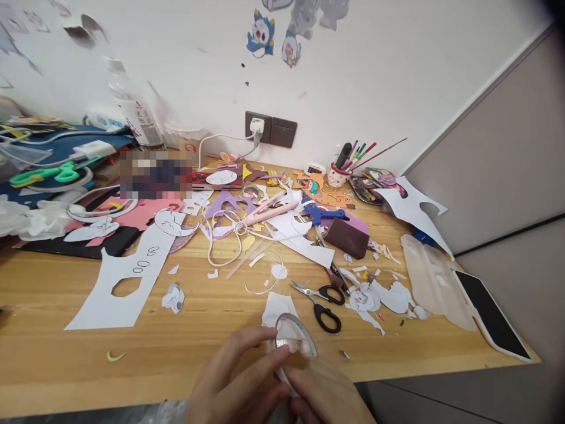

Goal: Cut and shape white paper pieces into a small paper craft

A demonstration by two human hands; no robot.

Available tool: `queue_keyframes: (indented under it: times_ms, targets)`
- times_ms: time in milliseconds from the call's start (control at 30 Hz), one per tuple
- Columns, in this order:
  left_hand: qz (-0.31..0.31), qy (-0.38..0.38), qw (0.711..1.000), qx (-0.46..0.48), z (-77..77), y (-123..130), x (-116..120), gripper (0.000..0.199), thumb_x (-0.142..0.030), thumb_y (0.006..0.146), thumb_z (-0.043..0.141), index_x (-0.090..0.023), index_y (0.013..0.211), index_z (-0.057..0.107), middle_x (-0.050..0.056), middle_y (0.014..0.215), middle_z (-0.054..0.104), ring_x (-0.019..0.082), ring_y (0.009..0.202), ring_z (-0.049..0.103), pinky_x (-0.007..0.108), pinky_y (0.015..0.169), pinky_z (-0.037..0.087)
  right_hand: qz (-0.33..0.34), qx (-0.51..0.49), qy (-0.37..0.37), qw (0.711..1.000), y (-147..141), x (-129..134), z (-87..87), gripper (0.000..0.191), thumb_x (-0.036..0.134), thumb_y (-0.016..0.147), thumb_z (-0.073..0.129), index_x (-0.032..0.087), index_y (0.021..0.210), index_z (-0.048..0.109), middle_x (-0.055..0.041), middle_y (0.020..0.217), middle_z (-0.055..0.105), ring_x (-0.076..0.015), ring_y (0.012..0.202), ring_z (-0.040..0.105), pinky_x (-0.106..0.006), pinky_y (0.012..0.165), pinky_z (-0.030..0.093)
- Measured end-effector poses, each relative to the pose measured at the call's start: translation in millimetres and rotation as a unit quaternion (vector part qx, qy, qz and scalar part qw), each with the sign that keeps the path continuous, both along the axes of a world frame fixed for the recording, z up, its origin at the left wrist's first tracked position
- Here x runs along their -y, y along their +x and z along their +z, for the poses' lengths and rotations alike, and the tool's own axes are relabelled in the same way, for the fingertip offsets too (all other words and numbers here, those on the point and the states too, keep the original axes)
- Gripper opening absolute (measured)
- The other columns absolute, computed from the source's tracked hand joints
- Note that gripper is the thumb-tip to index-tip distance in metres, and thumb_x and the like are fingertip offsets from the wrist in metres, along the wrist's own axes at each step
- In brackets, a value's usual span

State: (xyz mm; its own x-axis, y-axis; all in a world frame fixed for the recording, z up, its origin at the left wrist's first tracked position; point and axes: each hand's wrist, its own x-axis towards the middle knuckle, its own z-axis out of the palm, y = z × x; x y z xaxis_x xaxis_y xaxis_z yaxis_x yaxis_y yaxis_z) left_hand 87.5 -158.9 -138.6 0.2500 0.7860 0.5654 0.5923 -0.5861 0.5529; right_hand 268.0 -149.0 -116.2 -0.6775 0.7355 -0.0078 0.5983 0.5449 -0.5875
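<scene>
Near the front edge of the wooden table (pixel 176 365), both hands meet around a small clear, curved piece with a grey rim (pixel 302 333). My left hand (pixel 241 371) has its fingers bent over the left side of it, fingertips on its edge. My right hand (pixel 329 388) pinches its lower part from the right; the grip is partly hidden. A white paper piece (pixel 278 309) lies just beyond. Black-handled scissors (pixel 324 303) rest with blades parted to the right of it. White paper cutouts (pixel 364 297) lie right of the scissors.
A cut white sheet (pixel 126 280) lies left. Farther back are a pink hair iron (pixel 271 213) with its cord, a blue glue gun (pixel 324 213), a brown block (pixel 348 238) and a pen cup (pixel 339 175). A tablet (pixel 492 315) lies far right; a bottle (pixel 136 112) stands back left.
</scene>
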Motion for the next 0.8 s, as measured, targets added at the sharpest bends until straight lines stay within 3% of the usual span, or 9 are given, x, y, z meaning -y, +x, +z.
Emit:
queue_keyframes:
  times_ms: [100, 267, 367, 467, 533, 600, 700, 800]
  targets:
    - [0.006, 0.003, 0.999, 0.052, -2.5, 6.2, 2.2, 0.023, -0.012, 0.083, 0.056, -0.021, 0.104, 0.06, 0.006, 0.107, 0.058, 0.015, 0.101, 0.057, 0.025, 0.085, 0.05, -0.041, -0.044, 0.047, 0.997, 0.8, -3.2, 14.5, 0.023, 0.023, 0.09, 0.039, 0.025, 0.105, 0.056, -0.0031, 0.076, 0.069, -0.0211, 0.067, 0.065, -0.029, 0.062, 0.053]
    - [0.009, 0.021, 0.995, 0.1, -1.6, 9.9, 12.2, 0.026, -0.004, 0.079, 0.057, -0.018, 0.101, 0.06, 0.003, 0.088, 0.06, 0.015, 0.096, 0.056, 0.023, 0.079, 0.05, -0.152, -0.098, 0.078, 0.98, 4.9, 3.7, -3.7, 0.037, 0.019, 0.088, 0.046, 0.025, 0.123, 0.037, -0.0054, 0.103, 0.066, -0.0173, 0.089, 0.064, -0.025, 0.076, 0.051]
    - [0.036, 0.013, 0.994, 0.104, 0.1, 9.1, 7.0, 0.022, -0.004, 0.077, 0.059, -0.02, 0.093, 0.06, 0.001, 0.084, 0.059, 0.013, 0.089, 0.057, 0.022, 0.075, 0.049, -0.145, -0.118, 0.076, 0.979, 6.2, -5.3, -1.6, 0.034, 0.017, 0.088, 0.046, 0.024, 0.121, 0.04, -0.0051, 0.102, 0.065, -0.0159, 0.088, 0.063, -0.025, 0.076, 0.05]
    - [0.123, -0.03, 0.984, 0.126, -3.0, 11.1, -4.6, 0.026, -0.012, 0.079, 0.058, -0.021, 0.103, 0.056, 0.001, 0.085, 0.057, 0.014, 0.083, 0.057, 0.025, 0.074, 0.048, -0.118, -0.112, 0.119, 0.98, 6.3, -23.5, 12.8, 0.011, 0.016, 0.087, 0.05, 0.024, 0.094, 0.055, 0.0002, 0.082, 0.064, -0.0145, 0.075, 0.06, -0.026, 0.069, 0.046]
    - [0.192, -0.089, 0.971, 0.108, -7.9, 13.9, -12.9, 0.048, -0.025, 0.079, 0.061, -0.018, 0.122, 0.043, 0.004, 0.092, 0.056, 0.017, 0.084, 0.056, 0.031, 0.074, 0.049, -0.15, -0.1, 0.166, 0.969, 8.1, -34.9, 21.0, 0.008, 0.016, 0.087, 0.052, 0.022, 0.087, 0.057, -0.0016, 0.083, 0.06, -0.0155, 0.078, 0.057, -0.028, 0.071, 0.045]
    - [0.217, -0.134, 0.966, 0.031, -13.3, 17.2, -20.1, 0.063, -0.036, 0.075, 0.063, -0.014, 0.128, 0.036, 0.009, 0.1, 0.056, 0.024, 0.091, 0.054, 0.04, 0.076, 0.047, -0.187, -0.091, 0.193, 0.959, 11.9, -43.0, 25.3, 0.007, 0.018, 0.086, 0.052, 0.021, 0.087, 0.059, -0.0046, 0.09, 0.057, -0.0171, 0.084, 0.056, -0.03, 0.074, 0.045]
    - [0.198, -0.151, 0.965, -0.087, -18.0, 22.0, -26.4, 0.033, -0.034, 0.077, 0.06, -0.018, 0.106, 0.054, 0.01, 0.101, 0.057, 0.03, 0.094, 0.051, 0.047, 0.076, 0.041, -0.202, -0.08, 0.186, 0.958, 19.5, -49.1, 27.5, 0.008, 0.018, 0.086, 0.051, 0.02, 0.085, 0.059, -0.0062, 0.095, 0.055, -0.018, 0.089, 0.055, -0.03, 0.075, 0.046]
    - [0.181, -0.173, 0.966, -0.07, -17.6, 24.8, -27.9, 0.009, -0.023, 0.08, 0.055, -0.021, 0.088, 0.058, 0.006, 0.092, 0.06, 0.027, 0.089, 0.053, 0.044, 0.074, 0.039, -0.197, -0.068, 0.172, 0.963, 25.3, -50.3, 30.1, 0.009, 0.02, 0.086, 0.051, 0.02, 0.083, 0.059, -0.0069, 0.099, 0.055, -0.0187, 0.094, 0.055, -0.029, 0.075, 0.048]
